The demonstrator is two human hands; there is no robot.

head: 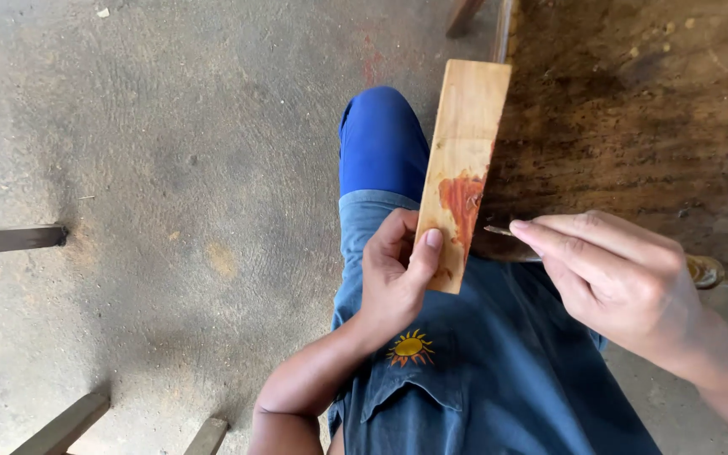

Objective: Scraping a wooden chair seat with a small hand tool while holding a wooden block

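Pale wooden plank (463, 152) at frame centre, left hand (393, 274) clamped round its lower end, right hand (625, 278) fingers pinched shut on a small carving tool (499, 230); best with shallow, steady strokes by the reddish patch (463, 202).

The wooden board (462, 168) stands between the two hands, its lower end in the left hand's fingers (425, 253). The tool tip (497, 229), under the right hand's fingers (549, 240), lies just right of the board. The bench (634, 126) lies behind them.
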